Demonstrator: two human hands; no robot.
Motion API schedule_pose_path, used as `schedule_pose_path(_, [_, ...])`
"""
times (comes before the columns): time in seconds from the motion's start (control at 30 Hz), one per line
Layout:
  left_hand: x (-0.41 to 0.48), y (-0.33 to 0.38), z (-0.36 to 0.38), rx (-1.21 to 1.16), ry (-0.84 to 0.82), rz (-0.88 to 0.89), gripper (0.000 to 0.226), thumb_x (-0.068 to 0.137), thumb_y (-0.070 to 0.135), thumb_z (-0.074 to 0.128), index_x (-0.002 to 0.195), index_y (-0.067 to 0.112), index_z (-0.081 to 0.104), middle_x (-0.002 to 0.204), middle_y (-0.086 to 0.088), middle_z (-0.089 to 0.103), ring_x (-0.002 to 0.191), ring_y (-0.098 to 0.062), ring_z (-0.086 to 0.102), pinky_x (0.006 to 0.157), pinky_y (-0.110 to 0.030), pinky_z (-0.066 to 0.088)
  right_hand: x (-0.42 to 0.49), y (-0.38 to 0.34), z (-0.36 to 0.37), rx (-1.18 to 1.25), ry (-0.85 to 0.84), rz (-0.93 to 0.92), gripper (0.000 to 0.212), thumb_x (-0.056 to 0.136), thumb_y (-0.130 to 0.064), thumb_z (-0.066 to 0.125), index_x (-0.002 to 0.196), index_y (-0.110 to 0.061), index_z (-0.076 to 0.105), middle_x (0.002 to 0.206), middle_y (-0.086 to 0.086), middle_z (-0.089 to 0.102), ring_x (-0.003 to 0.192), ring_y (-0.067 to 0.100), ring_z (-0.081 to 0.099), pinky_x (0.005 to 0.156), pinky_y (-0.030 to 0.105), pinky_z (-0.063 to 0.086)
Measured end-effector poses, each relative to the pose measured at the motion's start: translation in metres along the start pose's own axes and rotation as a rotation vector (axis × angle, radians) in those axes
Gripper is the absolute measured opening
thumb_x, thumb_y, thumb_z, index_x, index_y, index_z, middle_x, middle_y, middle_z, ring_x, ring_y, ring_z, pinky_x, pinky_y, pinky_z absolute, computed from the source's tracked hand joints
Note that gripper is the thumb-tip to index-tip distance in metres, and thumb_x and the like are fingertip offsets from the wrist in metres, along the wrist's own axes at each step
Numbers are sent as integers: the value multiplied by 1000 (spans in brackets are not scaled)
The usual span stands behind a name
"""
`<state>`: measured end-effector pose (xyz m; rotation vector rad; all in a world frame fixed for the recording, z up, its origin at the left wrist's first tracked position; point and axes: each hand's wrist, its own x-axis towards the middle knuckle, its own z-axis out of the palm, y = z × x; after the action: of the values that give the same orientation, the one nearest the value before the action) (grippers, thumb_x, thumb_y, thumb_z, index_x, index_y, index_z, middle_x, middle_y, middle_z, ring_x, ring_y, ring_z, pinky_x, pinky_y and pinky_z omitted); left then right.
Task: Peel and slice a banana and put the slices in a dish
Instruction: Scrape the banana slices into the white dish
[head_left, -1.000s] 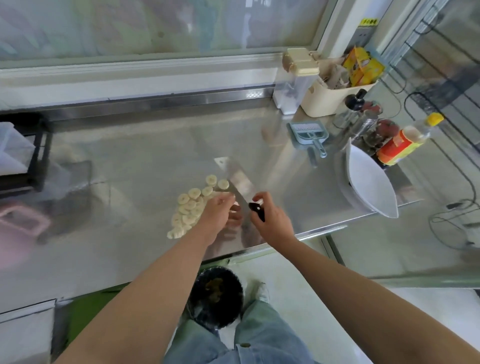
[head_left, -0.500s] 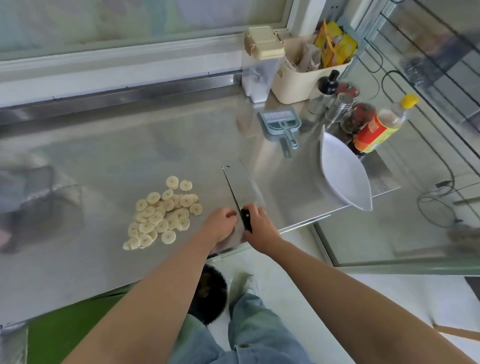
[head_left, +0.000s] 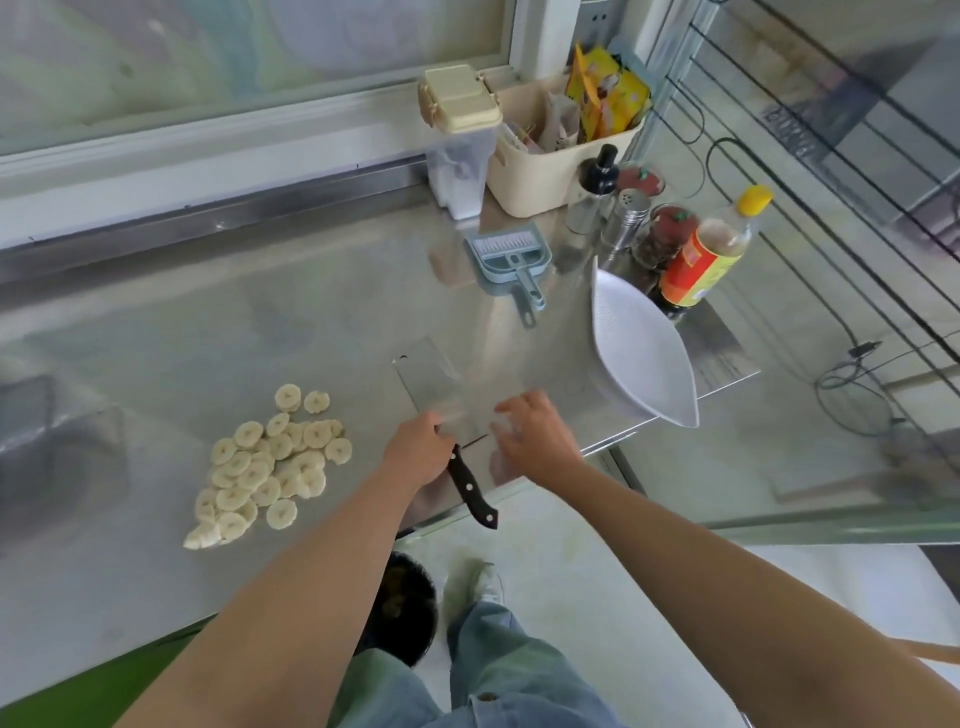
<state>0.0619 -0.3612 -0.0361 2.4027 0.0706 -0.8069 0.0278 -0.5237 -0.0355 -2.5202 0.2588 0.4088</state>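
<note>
Several pale banana slices (head_left: 270, 462) lie in a loose heap on the steel table (head_left: 260, 322), left of my hands. The cleaver (head_left: 431, 379) lies flat on the table, its black handle jutting over the front edge. My left hand (head_left: 418, 449) rests where blade meets handle, fingertips touching the knife. My right hand (head_left: 537, 434) hovers just right of the knife, fingers spread, holding nothing. The white leaf-shaped dish (head_left: 644, 358) sits tilted at the table's right corner, a hand's width beyond my right hand, with nothing in it.
A blue hand scoop (head_left: 511, 260) lies behind the knife. At the back right stand a lidded clear container (head_left: 462, 140), a cream basket (head_left: 550, 166), a steel shaker (head_left: 626, 218) and an oil bottle (head_left: 701, 254). A black bin (head_left: 405, 608) sits under the table edge.
My right hand has let go of the knife handle and moved right toward the dish. The knife now lies flat on the table, and my left hand stays at it.
</note>
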Motion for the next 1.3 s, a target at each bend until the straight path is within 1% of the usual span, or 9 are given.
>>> schedule_pose_path(0.17, [13,9,5,161,94,-52,17,90,20,40,87,9,52,90,-13,61,85,-31,57,67,-32,39,19,38,-33,-149,105,324,39,91,-20,45,129,-23,52,161,14,-5,148,32,-1,118,43,10])
schedule_pose_path(0.23, [15,13,8,201,108,-79,20,90,21,40,97,8,52,95,-12,59,93,-32,57,72,-34,41,24,48,-38,-162,78,435,41,88,-20,47,129,-16,52,160,19,-6,148,33,-7,120,44,5])
schedule_pose_path(0.43, [24,19,12,194,131,-140,28,86,24,44,105,6,53,102,-15,61,98,-34,57,80,-38,45,21,56,-44,-245,146,423,40,84,-17,49,122,-6,56,128,10,42,123,29,37,105,40,23])
schedule_pose_path(0.6, [24,24,13,182,146,-156,29,87,24,46,106,4,52,106,-18,60,102,-37,56,82,-38,44,18,47,-40,-266,171,260,28,85,-15,47,103,-8,66,115,7,52,107,26,48,93,36,27])
schedule_pose_path(0.8, [25,23,10,190,123,-180,32,88,28,47,110,6,52,111,-18,59,104,-38,56,83,-37,44,12,39,-31,-19,228,50,31,88,-19,55,117,-14,64,124,3,56,114,24,53,91,32,30])
schedule_pose_path(0.93, [26,19,10,198,120,-165,33,87,24,43,112,4,50,111,-19,59,104,-37,56,86,-39,46,12,48,-51,19,495,394,55,81,-14,62,132,-9,41,129,12,40,120,32,39,97,37,36])
schedule_pose_path(1.07, [25,17,11,188,127,-152,34,88,25,44,114,3,48,112,-20,58,105,-38,55,86,-40,45,14,57,-55,447,151,699,49,90,-12,56,129,4,31,129,19,47,116,39,50,95,41,46])
schedule_pose_path(1.2, [24,16,10,166,114,-153,33,88,25,43,113,4,49,110,-18,58,104,-37,55,83,-38,44,10,61,-50,578,191,716,40,88,-1,45,128,2,38,119,18,52,97,34,52,87,41,51])
schedule_pose_path(1.3, [21,16,9,162,150,-132,29,88,24,43,107,4,54,106,-17,60,99,-36,56,79,-39,45,0,54,-49,565,314,642,36,91,-2,40,127,2,40,125,18,54,106,35,53,77,32,38])
